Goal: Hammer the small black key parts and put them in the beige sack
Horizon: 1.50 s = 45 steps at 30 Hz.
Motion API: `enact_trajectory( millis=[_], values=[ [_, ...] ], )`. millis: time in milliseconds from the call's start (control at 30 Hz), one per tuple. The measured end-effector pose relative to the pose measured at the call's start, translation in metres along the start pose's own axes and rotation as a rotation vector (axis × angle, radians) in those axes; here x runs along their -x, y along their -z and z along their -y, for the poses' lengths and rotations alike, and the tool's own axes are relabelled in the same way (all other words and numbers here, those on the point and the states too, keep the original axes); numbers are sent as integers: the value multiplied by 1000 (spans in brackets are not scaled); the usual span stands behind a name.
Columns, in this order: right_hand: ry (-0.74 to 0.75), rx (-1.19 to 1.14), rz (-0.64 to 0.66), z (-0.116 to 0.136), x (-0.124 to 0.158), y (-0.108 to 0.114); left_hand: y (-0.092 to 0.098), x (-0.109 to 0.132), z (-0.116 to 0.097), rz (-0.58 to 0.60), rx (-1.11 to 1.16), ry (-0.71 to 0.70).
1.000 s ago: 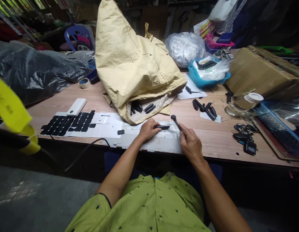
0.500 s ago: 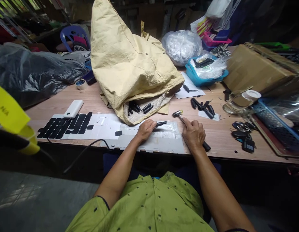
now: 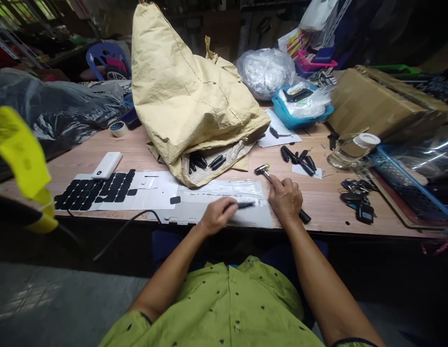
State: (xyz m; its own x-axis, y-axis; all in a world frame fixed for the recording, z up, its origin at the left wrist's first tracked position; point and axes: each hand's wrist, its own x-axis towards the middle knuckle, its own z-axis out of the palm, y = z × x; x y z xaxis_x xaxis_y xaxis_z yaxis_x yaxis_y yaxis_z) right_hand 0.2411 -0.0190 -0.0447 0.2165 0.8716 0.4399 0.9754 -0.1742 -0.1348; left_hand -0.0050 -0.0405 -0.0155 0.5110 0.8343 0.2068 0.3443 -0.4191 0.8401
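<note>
Between the fingers of my left hand [image 3: 217, 215] is a slim black pen-like piece [image 3: 246, 205], its free end pointing right. It is over the grey-white board [image 3: 258, 217] at the table's front edge; the motion blurs it a little. My right hand [image 3: 287, 197] is closed around a small hammer [image 3: 263, 168], whose head rests near the table beyond my fingers and whose black grip end shows below my palm. Similar black pieces [image 3: 217, 162] lie in the mouth of the big tan sack [image 3: 205, 111]. One black rounded patch [image 3: 175, 200] is left of the board.
Rows of black patches [image 3: 82, 193] lie on white paper at left, under a white power bank [image 3: 107, 165]. Tape [image 3: 118, 128] sits behind. To the right are loose black parts [image 3: 299, 159], keys [image 3: 359, 202], a glass jar [image 3: 354, 150], a blue basket [image 3: 303, 118] and a cardboard box [image 3: 379, 106].
My left hand has drawn the black piece down toward the table's front edge. My right hand keeps its hold on the hammer. The whole view has shifted slightly.
</note>
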Motion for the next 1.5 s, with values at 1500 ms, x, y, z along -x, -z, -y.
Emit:
enact_trajectory(
  millis=[1500],
  values=[
    [-11,-15,11,5,1,-1,24,-66,32,-70,-231,197]
  ],
)
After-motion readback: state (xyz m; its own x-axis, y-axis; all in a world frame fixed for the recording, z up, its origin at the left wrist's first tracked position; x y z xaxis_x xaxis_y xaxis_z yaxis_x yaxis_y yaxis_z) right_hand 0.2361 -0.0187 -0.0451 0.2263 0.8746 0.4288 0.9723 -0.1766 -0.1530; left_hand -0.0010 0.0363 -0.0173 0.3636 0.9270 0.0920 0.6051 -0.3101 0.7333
